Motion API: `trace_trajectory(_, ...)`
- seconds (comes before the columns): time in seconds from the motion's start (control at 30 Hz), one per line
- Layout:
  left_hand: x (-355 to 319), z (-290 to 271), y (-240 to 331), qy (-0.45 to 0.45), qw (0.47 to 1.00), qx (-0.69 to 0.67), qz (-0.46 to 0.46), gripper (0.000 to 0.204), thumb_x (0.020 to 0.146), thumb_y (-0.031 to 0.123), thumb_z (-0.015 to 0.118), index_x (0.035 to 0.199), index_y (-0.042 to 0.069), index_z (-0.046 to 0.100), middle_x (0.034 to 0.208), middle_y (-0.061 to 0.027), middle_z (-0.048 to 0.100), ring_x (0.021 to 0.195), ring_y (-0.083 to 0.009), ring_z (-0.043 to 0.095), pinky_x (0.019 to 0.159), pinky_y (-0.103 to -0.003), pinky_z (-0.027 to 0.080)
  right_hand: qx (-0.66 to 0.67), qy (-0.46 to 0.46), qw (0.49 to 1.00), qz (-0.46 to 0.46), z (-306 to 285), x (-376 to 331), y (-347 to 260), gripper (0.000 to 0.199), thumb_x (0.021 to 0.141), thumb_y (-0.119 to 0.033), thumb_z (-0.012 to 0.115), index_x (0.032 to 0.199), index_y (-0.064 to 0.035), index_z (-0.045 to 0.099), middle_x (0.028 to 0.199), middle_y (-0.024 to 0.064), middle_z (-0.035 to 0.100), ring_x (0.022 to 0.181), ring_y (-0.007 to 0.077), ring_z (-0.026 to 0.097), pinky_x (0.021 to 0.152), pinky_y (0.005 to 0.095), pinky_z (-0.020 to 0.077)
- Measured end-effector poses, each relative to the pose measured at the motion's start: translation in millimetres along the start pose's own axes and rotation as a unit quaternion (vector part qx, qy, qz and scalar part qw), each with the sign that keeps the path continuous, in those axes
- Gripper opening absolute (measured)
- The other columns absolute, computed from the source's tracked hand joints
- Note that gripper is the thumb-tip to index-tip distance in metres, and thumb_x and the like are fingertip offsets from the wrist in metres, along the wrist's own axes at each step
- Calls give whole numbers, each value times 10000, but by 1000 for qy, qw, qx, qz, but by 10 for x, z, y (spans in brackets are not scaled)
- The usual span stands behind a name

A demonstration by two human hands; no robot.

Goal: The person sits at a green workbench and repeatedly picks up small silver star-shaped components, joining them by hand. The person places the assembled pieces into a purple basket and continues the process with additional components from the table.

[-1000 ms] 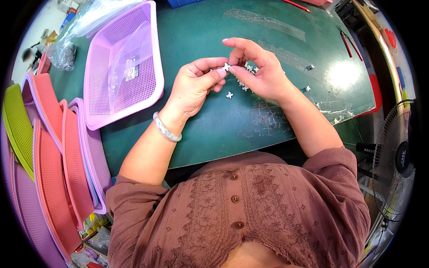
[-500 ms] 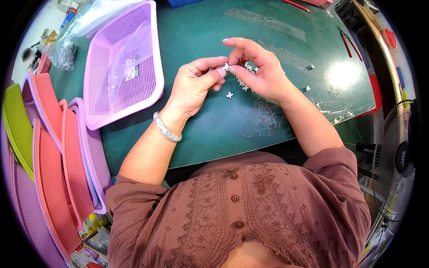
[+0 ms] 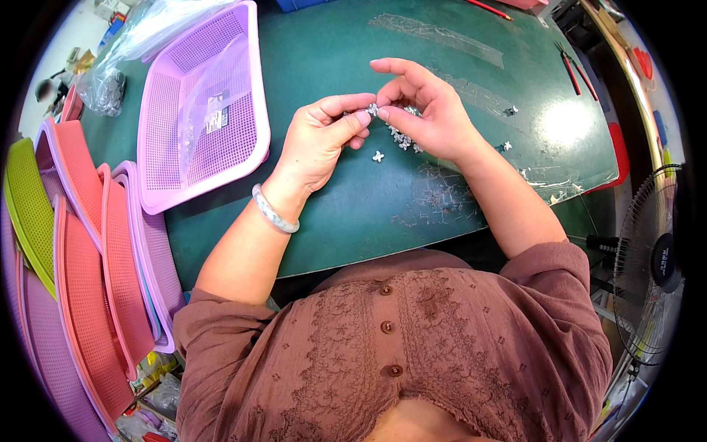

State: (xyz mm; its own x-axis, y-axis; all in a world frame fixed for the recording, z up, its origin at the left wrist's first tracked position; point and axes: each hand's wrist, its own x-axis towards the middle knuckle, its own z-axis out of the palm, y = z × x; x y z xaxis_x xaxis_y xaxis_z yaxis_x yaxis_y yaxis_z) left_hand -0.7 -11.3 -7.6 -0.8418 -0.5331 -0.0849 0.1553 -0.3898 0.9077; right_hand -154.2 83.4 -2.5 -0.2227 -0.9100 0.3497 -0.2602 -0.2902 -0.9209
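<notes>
Above the green table (image 3: 339, 214), my left hand (image 3: 324, 132) pinches a small silvery star-shaped piece (image 3: 373, 110) between thumb and forefinger. From the other side my right hand (image 3: 427, 110) closes on the same piece, its thumb and a bent finger meeting there while the forefinger sticks out above. Partly hidden behind the right hand lies a small heap of similar pieces (image 3: 401, 138). One loose piece (image 3: 378, 157) rests on the table just below the fingertips. Farther right, two more single pieces lie apart, one of them this piece (image 3: 507, 146).
A purple mesh basket (image 3: 151, 188) holding a clear plastic bag (image 3: 213, 96) stands left of my hands. Several stacked baskets (image 3: 96, 295) line the table's left side. Red-handled pliers (image 3: 571, 74) and a red pencil (image 3: 488, 9) lie at the far right. A fan (image 3: 648, 258) stands beyond the right edge.
The small piece between my fingertips looks slightly turned and darker. My right hand's fingers have shifted a little; the left hand stays in place.
</notes>
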Motion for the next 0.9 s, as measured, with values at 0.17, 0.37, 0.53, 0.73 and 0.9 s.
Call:
trace_trajectory(0.17, 5, -5, -4, 1, 1000, -8, -3, 215, 829, 31, 579, 1041, 4, 596, 814, -27, 604, 679, -79, 531, 603, -195, 434, 21, -2, 1000, 22, 6, -1, -10, 426, 776, -3, 600, 1179, -39, 464, 783, 5, 580, 693, 62, 509, 642, 208, 422)
trace_trajectory(0.37, 9, -7, -24, 4, 1000, -18, -6, 220, 842, 22, 554, 1059, 3, 584, 832, -34, 602, 684, -81, 533, 607, -200, 440, 25, 4, 999, 26, 15, 3, -21, 443, 768, -7, 619, 1181, -39, 463, 784, 9, 582, 697, 61, 513, 642, 206, 422)
trace_trajectory(0.53, 8, -23, -37, -4, 1000, -30, -3, 222, 847, 10, 537, 1065, 0, 580, 845, -42, 600, 686, -85, 532, 609, -204, 441, 16, -14, 999, 41, 7, -3, -57, 478, 785, 12, 604, 1227, -35, 429, 824, 11, 566, 775, 72, 531, 729, 225, 431)
trace_trajectory(0.73, 5, 5, -17, 4, 999, -32, -8, 226, 846, 16, 543, 1070, -6, 565, 837, -41, 593, 687, -84, 529, 601, -204, 437, 33, 8, 999, 35, 29, -4, -26, 466, 758, -4, 633, 1188, -39, 457, 779, 13, 586, 704, 66, 524, 641, 207, 420)
trace_trajectory(0.9, 6, 29, 3, 10, 999, -33, -8, 210, 840, 34, 561, 1047, -1, 550, 803, -33, 583, 668, -84, 526, 584, -202, 432, 36, 6, 999, 38, 31, -2, -33, 463, 759, -5, 629, 1188, -39, 457, 779, 12, 586, 707, 66, 527, 646, 208, 420)
